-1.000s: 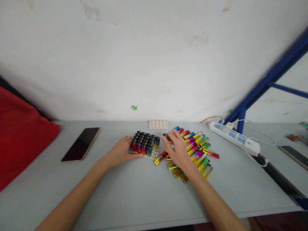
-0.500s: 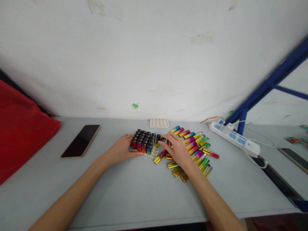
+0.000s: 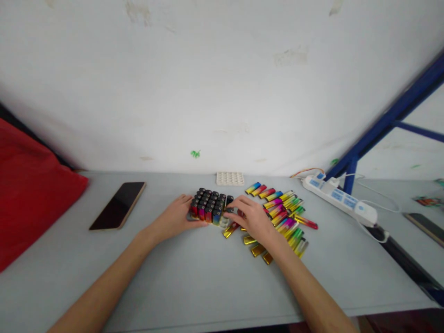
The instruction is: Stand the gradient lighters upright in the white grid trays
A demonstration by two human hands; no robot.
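Glossy gradient-coloured lighters (image 3: 208, 213) with black ends stand upright, packed in rows in a pale tray (image 3: 225, 221) with round holes. My left hand (image 3: 181, 213) grips the left end of this tray, thumb along the front and fingers behind. My right hand (image 3: 250, 213) pinches a black-ended lighter (image 3: 229, 210) over the tray's right end, where a few holes show unfilled. Its lower part is hidden by my fingers. Beside and partly under my right hand lies a spread pile of loose lighters (image 3: 277, 211), gold at one end and red, blue, green or purple at the other.
A second white holed tray (image 3: 230, 178) lies against the wall. A phone (image 3: 118, 206) is at left beside a red bag-like cloth (image 3: 34, 185). To the right are a white power strip (image 3: 340, 199) with cables, a blue metal frame (image 3: 374, 125) and another dark phone-like slab (image 3: 425, 226).
My right hand has moved slightly down and left, and the pinched lighter is now lower at the tray's right end. My left hand keeps its hold on the tray.
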